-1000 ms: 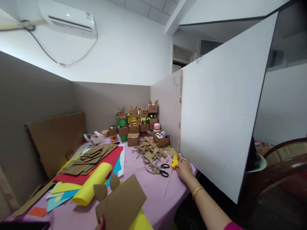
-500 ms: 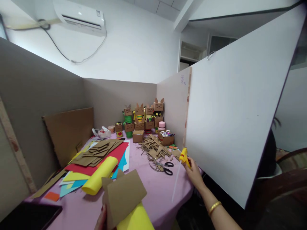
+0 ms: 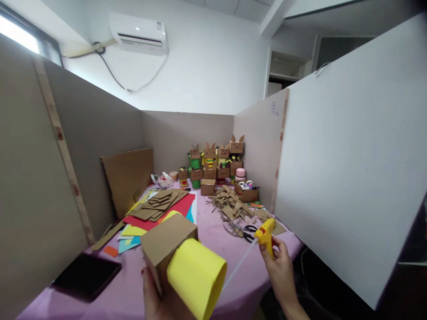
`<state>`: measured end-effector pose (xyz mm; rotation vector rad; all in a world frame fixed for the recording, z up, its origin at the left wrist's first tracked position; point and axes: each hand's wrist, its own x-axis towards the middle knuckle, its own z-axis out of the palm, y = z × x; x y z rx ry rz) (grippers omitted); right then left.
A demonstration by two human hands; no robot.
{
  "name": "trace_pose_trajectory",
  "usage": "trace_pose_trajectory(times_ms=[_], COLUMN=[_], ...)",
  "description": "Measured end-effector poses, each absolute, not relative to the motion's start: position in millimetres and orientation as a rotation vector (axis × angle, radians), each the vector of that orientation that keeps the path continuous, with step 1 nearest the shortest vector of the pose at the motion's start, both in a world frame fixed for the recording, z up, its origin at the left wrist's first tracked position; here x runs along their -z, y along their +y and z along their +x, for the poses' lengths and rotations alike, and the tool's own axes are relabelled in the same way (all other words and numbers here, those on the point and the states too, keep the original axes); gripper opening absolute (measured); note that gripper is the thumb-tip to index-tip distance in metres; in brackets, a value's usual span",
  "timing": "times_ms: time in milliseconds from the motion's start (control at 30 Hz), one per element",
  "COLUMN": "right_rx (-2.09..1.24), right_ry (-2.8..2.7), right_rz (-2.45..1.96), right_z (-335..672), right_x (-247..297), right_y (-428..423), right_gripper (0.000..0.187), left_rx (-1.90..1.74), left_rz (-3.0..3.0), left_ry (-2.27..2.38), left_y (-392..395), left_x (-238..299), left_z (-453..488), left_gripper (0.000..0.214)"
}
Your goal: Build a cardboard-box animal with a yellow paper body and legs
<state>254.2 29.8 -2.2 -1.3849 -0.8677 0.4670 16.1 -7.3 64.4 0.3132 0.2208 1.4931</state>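
My left hand (image 3: 163, 300) grips a brown cardboard box (image 3: 168, 238) from below and the side, fingers partly hidden. A yellow paper tube (image 3: 196, 271) sticks out of the box's side, its open end facing the lower right. In my right hand (image 3: 278, 266) is a yellow glue gun (image 3: 266, 233), held by its handle. From the gun's rear a long pale glue stick (image 3: 240, 263) trails down toward the tube. Black-handled scissors (image 3: 248, 232) lie on the table just behind the gun, partly covered by it.
Cardboard scraps (image 3: 230, 202) pile up behind the scissors. Cardboard sheets (image 3: 160, 203) rest on coloured paper (image 3: 140, 222) at left. A dark tablet-like slab (image 3: 87, 276) lies front left. Cardboard-headed figures (image 3: 210, 171) stand at the back beside a box of supplies (image 3: 246, 192). Partitions (image 3: 336, 169) enclose the table.
The cardboard box has been raised and turned, so the yellow tube now points right with its open end showing. The glue gun has come nearer to it. The view has swung left.
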Motion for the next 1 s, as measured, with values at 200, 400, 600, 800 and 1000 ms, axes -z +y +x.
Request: trace_pose_trajectory(times_ms=[200, 400, 600, 800, 1000], right_rx=[-0.531, -0.600, -0.531, -0.598, -0.576], right_ry=[-0.801, -0.800, -0.843, -0.902, -0.934], right_rz=[-1.399, -1.368, -1.383, -1.328, -1.329], right_z=[236.3, 231.0, 228.6, 232.1, 227.5], right_x=[-5.6, -1.6, 9.7, 16.8, 12.4], right_y=[17.9, 16.2, 20.2, 23.0, 20.4], right_gripper=[0.074, 0.073, 0.068, 0.067, 0.061], left_rx=[-1.849, -1.879, -1.795, -1.836, -1.826], left_rz=[0.287, 0.118, 0.219, 0.216, 0.234], left_ry=[0.300, 0.271, 0.265, 0.255, 0.308], left_y=[-10.5, -7.1, -1.0, -6.3, -11.1], left_x=[-79.0, -63.6, -46.5, -57.7, -67.2], left_z=[34.6, 18.6, 0.3, 0.7, 6.4], left_gripper=[0.048, 0.042, 0.038, 0.037, 0.037])
